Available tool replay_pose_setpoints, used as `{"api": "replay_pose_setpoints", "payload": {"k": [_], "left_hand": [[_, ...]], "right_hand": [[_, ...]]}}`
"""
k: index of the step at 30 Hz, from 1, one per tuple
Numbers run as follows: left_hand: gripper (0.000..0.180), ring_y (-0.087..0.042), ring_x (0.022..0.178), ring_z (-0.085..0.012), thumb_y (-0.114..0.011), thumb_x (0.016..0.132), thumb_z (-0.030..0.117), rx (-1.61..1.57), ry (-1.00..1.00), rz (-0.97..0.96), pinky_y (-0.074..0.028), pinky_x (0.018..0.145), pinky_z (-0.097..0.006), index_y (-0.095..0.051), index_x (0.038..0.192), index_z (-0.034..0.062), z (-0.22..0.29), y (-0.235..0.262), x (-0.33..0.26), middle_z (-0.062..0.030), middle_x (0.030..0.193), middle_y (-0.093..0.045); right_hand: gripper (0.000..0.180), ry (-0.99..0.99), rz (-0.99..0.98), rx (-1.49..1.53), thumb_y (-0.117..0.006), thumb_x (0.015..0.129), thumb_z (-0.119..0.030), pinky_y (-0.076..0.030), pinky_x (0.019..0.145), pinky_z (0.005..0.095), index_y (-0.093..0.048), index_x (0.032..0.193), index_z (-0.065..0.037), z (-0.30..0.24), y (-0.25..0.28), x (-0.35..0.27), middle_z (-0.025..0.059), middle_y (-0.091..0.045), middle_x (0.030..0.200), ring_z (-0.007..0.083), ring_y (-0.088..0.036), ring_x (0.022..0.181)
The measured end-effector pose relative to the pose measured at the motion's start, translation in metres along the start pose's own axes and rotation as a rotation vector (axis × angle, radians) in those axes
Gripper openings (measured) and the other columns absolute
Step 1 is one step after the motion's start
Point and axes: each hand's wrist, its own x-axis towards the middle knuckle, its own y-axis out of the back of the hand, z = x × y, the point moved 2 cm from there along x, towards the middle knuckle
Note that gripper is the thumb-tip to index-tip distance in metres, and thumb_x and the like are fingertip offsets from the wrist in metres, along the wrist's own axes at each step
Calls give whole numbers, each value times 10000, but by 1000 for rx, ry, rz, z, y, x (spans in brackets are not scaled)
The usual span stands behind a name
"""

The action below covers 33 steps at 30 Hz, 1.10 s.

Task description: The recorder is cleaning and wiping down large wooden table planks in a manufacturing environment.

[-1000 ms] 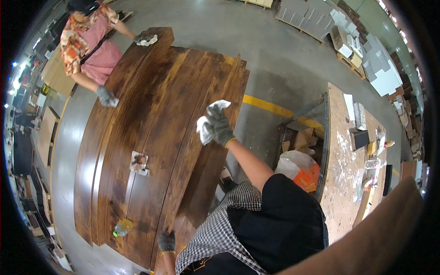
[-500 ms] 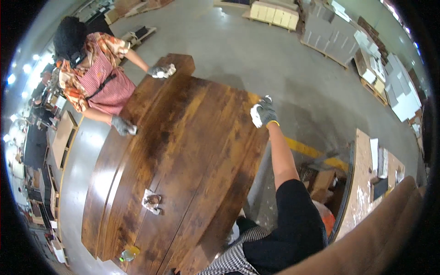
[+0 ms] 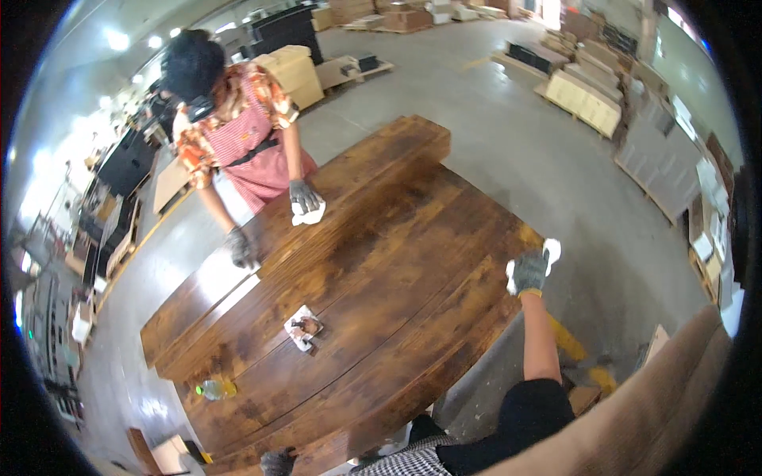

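My right hand, in a grey glove, is closed on a white cloth at the right end of a large brown wooden panel. Bits of the cloth stick out on both sides of the glove. At the panel's near edge, low in the picture, is my left hand, gloved in grey too; its fingers cannot be made out. Between the hands, a crumpled white and brown-stained rag lies on the wood. Left of that rag, a small clear bottle with yellowish liquid and a green cap rests on its side.
Across the panel stands a co-worker in a red-striped apron, one gloved hand on a white cloth. A raised wooden strip runs along the far side. Stacked cartons on pallets stand beyond on the grey floor.
The view has swung left and up. My right hand stays by the panel's right end with the cloth. My left glove shows more. The co-worker's cloth hand has come nearer along the strip.
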Motion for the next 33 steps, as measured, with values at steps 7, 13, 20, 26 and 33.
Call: {"api": "replay_pose_setpoints", "payload": {"k": [7, 13, 20, 26, 33], "left_hand": [[346, -723, 896, -327, -565, 920, 509, 54, 2, -20, -559, 754, -502, -693, 1173, 311, -27, -28, -14, -75, 1038, -748], [300, -726, 868, -338, -563, 952, 485, -39, -87, 65, -570, 712, -474, -694, 1067, 240, -16, 3, -7, -112, 956, -744], [199, -710, 826, -370, -548, 916, 263, -65, -112, 361, -550, 681, -510, -716, 981, 179, -131, -26, -38, -144, 920, -733], [237, -710, 1025, -243, -554, 934, 322, 196, 349, 95, -397, 1041, -563, -770, 1012, 266, -341, -53, -142, -48, 1055, -764], [247, -659, 1129, -249, -545, 944, 371, -46, 316, 170, -320, 1149, -488, -768, 1021, 298, -352, -72, -148, -34, 1096, -747]], "right_hand": [[212, 334, 213, 368, -609, 826, -308, -451, 899, 493, -725, 755, -146, -181, 35, -233, 80, -715, 815, 280, -653, 793], [269, 911, -22, 568, -636, 849, -300, -501, 818, 500, -740, 1054, -159, -347, 182, -497, 110, -734, 980, 312, -681, 867], [485, 1455, 39, 399, -552, 924, -341, -487, 740, 501, -565, 1372, -155, -385, 180, -558, 173, -674, 1045, 355, -658, 875], [542, 1311, 112, 199, -663, 853, -480, -506, 715, 504, -632, 1272, -138, -288, 142, -460, 157, -695, 905, 332, -677, 818], [472, 1526, -138, 206, -610, 904, -465, -537, 740, 499, -628, 1205, -102, -374, 154, -525, 202, -718, 1005, 379, -705, 893]]}}
